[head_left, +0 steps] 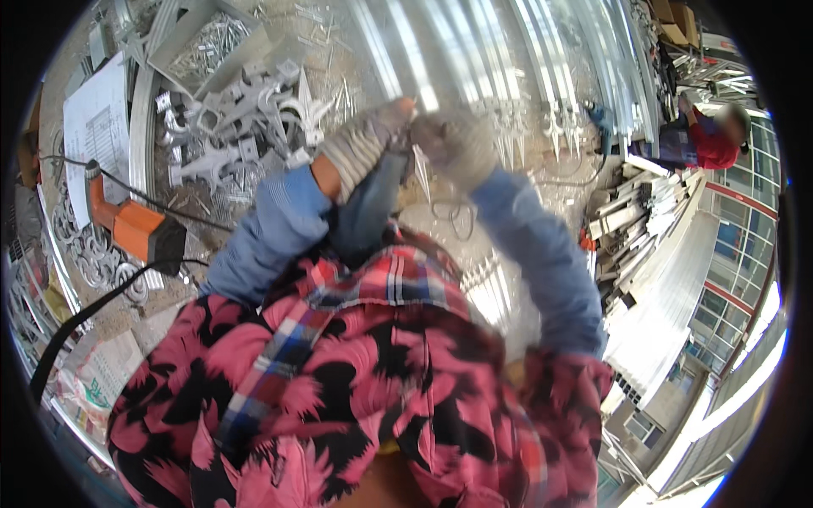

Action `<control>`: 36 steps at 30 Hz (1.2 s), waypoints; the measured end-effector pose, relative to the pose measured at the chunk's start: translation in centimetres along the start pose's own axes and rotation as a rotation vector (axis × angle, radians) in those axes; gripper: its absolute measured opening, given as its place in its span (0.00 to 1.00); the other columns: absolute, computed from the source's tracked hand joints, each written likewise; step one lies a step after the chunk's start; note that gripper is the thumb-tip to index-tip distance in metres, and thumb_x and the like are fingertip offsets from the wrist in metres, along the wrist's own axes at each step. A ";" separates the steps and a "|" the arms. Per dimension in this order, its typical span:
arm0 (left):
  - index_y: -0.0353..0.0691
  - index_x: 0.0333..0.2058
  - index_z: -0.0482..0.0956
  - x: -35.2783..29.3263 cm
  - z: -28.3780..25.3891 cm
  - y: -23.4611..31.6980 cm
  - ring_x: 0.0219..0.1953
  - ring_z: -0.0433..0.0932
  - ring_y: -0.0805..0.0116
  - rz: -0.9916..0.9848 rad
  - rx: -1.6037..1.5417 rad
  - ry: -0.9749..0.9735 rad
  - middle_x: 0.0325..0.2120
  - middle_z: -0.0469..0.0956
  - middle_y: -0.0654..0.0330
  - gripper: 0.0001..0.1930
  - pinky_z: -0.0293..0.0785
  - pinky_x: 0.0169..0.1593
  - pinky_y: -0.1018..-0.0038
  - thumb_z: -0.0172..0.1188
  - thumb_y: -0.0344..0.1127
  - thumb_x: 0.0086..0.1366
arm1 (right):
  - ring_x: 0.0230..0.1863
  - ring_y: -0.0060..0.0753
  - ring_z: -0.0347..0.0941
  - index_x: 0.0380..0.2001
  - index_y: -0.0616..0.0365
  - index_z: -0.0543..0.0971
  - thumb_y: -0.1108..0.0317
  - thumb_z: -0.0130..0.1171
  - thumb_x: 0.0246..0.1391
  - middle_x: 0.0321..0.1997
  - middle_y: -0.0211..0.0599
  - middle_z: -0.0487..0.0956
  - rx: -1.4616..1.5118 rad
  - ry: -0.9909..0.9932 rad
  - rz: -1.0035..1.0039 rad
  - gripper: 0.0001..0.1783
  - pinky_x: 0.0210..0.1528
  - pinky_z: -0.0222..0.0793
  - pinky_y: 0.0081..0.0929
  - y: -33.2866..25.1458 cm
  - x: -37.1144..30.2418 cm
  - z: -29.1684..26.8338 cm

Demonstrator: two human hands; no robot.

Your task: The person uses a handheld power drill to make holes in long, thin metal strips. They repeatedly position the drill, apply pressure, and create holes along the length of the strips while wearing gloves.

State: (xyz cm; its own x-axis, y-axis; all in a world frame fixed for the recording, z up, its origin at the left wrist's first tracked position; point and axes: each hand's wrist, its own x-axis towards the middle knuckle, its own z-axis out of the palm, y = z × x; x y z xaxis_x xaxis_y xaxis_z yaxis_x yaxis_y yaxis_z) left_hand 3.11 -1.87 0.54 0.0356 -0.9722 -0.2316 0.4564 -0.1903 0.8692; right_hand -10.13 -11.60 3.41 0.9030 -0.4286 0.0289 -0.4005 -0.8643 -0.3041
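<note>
Where your two hands meet, the spear [422, 173] lies between them, its long axis running roughly away from your body and its point toward you. Its upper end is at your fingers, so the visible blade lies on your side of them. Note that your right hand [457, 148] is nearer, just right of the spear; your left hand [373, 140] is on its left side. The fingers of both hands are curled in, but blur and overlap prevent telling which hand pinches the spear.

Left of the spear, beyond your left hand, is the pile of castings [246, 127]; farther left is the orange tool [135, 227]. Beyond the spear, the rails [474, 51] extend away from you. To its right are the drill [603, 118] and, well apart, a co-worker [716, 148] in red.
</note>
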 end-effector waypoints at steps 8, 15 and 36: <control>0.37 0.27 0.75 -1.1 -1.1 2.1 0.19 0.72 0.69 -0.177 -0.121 -0.046 0.16 0.73 0.57 0.30 0.68 0.24 0.79 0.45 0.63 0.54 | 0.19 0.28 0.70 0.20 0.58 0.72 0.38 0.38 0.50 0.15 0.33 0.71 0.861 0.086 0.266 0.31 0.20 0.65 0.25 -3.6 -0.5 -0.4; 0.37 0.28 0.73 -1.0 -0.3 2.3 0.20 0.72 0.69 -0.129 -0.113 -0.042 0.17 0.73 0.57 0.28 0.69 0.25 0.79 0.45 0.61 0.56 | 0.09 0.19 0.53 0.14 0.51 0.64 0.22 0.42 0.32 0.11 0.25 0.60 1.618 -0.191 1.034 0.38 0.07 0.45 0.17 -2.4 -2.3 -0.9; 0.37 0.42 0.67 -3.3 -2.8 1.2 0.30 0.72 0.70 0.095 -0.036 0.010 0.25 0.73 0.57 0.24 0.69 0.35 0.75 0.59 0.48 0.51 | 0.10 0.13 0.56 0.25 0.55 0.73 0.58 0.54 0.46 0.11 0.23 0.63 1.286 0.296 0.603 0.11 0.10 0.53 0.16 -0.9 -4.3 -5.2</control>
State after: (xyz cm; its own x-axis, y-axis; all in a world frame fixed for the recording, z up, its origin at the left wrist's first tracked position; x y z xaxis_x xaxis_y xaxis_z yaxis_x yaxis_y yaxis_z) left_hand 6.01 1.53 1.12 0.0892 -0.9842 -0.1530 0.4824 -0.0917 0.8712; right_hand -14.48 -10.37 8.47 0.5226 -0.8100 -0.2660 -0.1431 0.2242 -0.9640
